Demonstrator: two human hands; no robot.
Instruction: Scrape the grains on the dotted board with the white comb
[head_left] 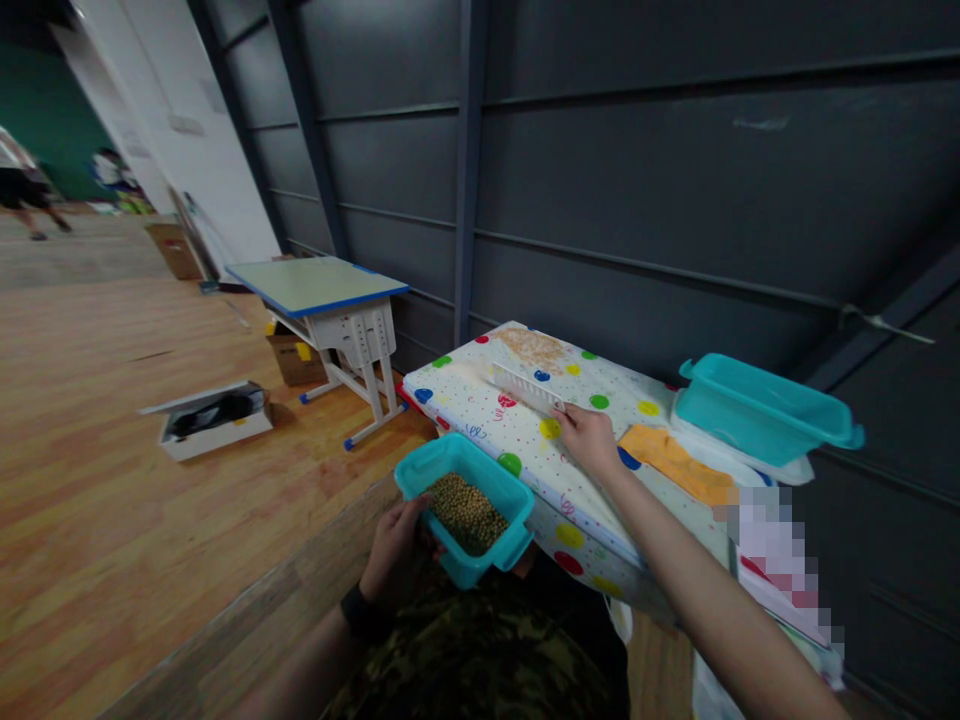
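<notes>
My left hand (pixel 397 545) is closed on the near left rim of a teal plastic bin (pixel 517 490), which tilts a little beside the table's front edge. Small round tan-green beans (pixel 466 510) lie in its bottom. Stretched over the table, my right hand (pixel 587 435) grips the near end of a long white slotted plastic tool (pixel 525 386). Its far end points toward a spread of fine tan grains (pixel 534 348) on the tablecloth. Whether the tool touches the cloth I cannot tell.
The table's white cloth (pixel 480 405) has coloured dots. An orange cloth (pixel 675 463) and a second teal bin (pixel 757 410) are at the right. To the left stand a school desk (pixel 315 283) and an open white box (pixel 217 425). A dark panelled wall (pixel 600 180) runs behind.
</notes>
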